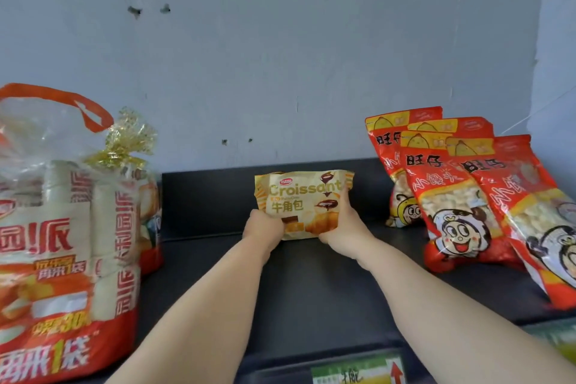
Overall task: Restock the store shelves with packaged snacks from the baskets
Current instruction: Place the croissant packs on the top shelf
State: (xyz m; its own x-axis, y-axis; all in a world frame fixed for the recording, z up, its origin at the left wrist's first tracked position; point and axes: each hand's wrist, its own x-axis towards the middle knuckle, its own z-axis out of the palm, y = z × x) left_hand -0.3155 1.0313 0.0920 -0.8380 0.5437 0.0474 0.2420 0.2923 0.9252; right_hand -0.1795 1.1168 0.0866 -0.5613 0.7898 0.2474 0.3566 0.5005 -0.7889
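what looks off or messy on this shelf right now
The red snack bags on the right lean askew, overlapping one another rather than standing straight. The wall behind shows small dark holes. The croissant pack, held by the left hand and right hand, looks intact and upright.

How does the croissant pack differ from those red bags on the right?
The croissant pack is yellow and small; the red bags are taller. The left hand and right hand hold the croissant pack; the red bags lean untouched, overlapping. The red bags have clear windows; the croissant pack has none. Both face forward.
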